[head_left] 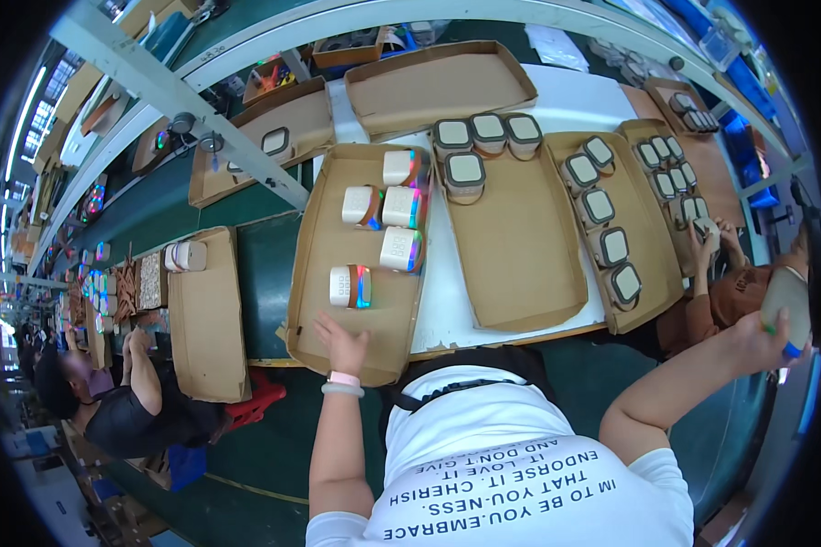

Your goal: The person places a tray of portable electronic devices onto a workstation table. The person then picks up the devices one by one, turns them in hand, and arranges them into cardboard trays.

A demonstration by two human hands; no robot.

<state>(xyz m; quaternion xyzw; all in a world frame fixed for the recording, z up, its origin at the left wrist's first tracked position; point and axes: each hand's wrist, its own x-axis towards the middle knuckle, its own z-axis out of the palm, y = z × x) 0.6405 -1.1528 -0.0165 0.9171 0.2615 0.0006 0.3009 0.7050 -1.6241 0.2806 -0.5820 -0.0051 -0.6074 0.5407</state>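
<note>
My left hand (340, 346), with a pink and a pale band at the wrist, is open, fingers spread over the near end of a cardboard tray (315, 246). Just beyond its fingers stands a cream light-up speaker (340, 286) with a brown strap and a rainbow-glowing side. Several more like it, such as one cream speaker (398, 248), sit farther up that tray. Far out to the right, my right hand (764, 335) is raised and closed around another light-up speaker (786, 305), its coloured glow showing by my fingers.
Right of centre, a cardboard tray (515, 246) holds several dark-rimmed speakers at its far end; another tray (643, 305) holds more. A person (743, 292) sits close on the right, handling a device. At left, another person (137, 401) works beside a tray (210, 337). A metal frame (201, 118) crosses above.
</note>
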